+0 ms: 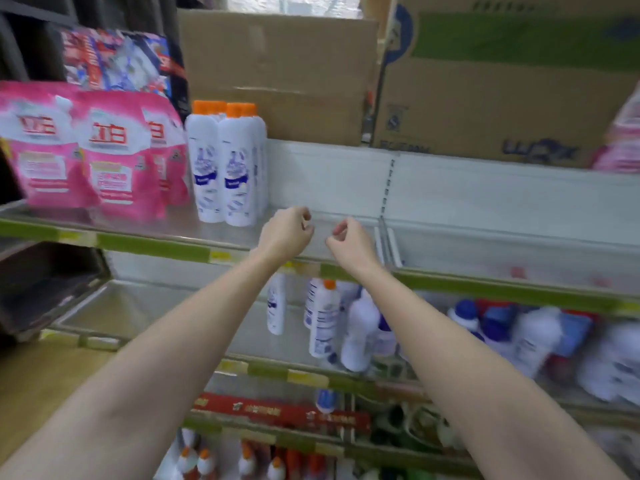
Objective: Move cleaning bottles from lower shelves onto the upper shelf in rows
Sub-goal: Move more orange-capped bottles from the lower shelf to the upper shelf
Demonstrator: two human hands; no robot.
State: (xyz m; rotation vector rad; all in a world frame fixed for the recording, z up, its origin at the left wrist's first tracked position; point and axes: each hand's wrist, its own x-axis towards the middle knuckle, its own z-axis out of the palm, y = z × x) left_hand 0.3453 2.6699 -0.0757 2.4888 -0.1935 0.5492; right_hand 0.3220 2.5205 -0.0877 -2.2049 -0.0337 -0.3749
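Both the left hand (287, 233) and right hand (349, 242) hover loosely curled and empty over the upper shelf (214, 233), just right of the orange-capped white bottles (227, 164).

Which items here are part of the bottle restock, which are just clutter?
Job:
- orange-capped bottles standing on the upper shelf
- white bottles on the lower shelf
- left hand, right hand, both holding nothing

Clutter:
- pink pouches
- cardboard boxes
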